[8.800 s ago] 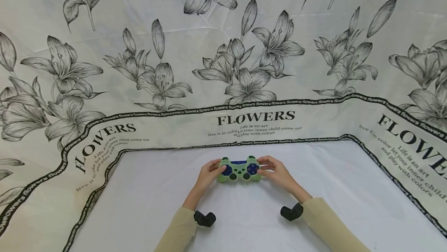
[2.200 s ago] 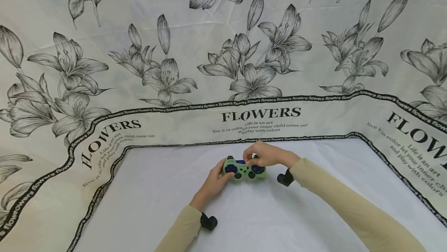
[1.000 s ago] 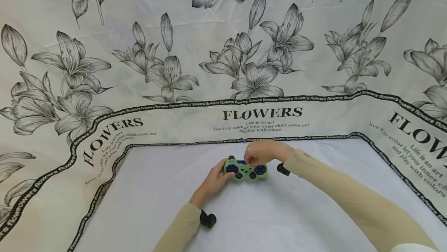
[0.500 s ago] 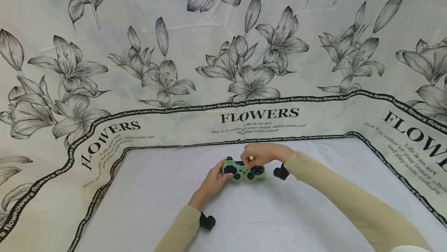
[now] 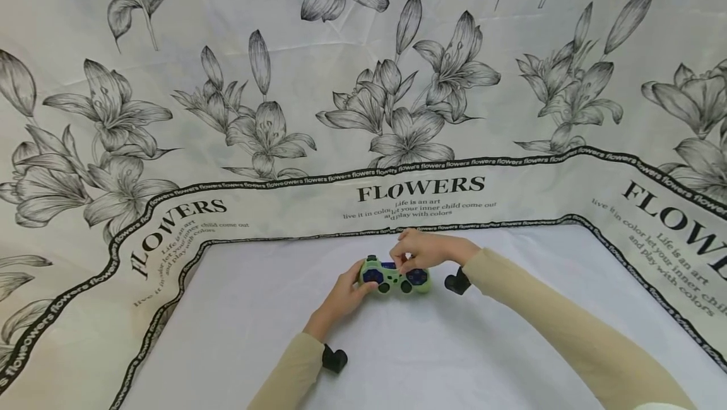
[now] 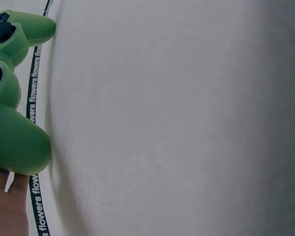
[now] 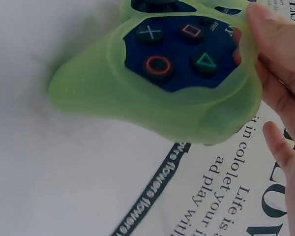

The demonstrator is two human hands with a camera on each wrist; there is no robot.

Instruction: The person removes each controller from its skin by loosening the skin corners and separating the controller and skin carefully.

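Observation:
A blue game controller (image 7: 219, 60) in a pale green silicone cover (image 7: 152, 105) is held above the white cloth, buttons facing up. My left hand (image 5: 343, 295) holds its left end in the head view, thumb on the front face and fingers behind. My right hand (image 5: 423, 251) reaches over the top edge and pinches the cover near the middle. In the right wrist view the thumb lies on the cover's edge beside the start button, with fingers behind it. The left wrist view shows the green grip (image 6: 19, 142) above the left fingers.
White cloth (image 5: 255, 322) covers the table. Behind it hangs a flower-printed curtain (image 5: 272, 202) with black lettered borders. Each wrist carries a black camera mount, the left mount (image 5: 335, 358) below the controller and the right mount (image 5: 457, 281) beside it.
Since the earliest frame my right hand has left the controller's right end and taken the cover at the top middle. Over the last second it shifted only slightly; the left hand keeps its hold.

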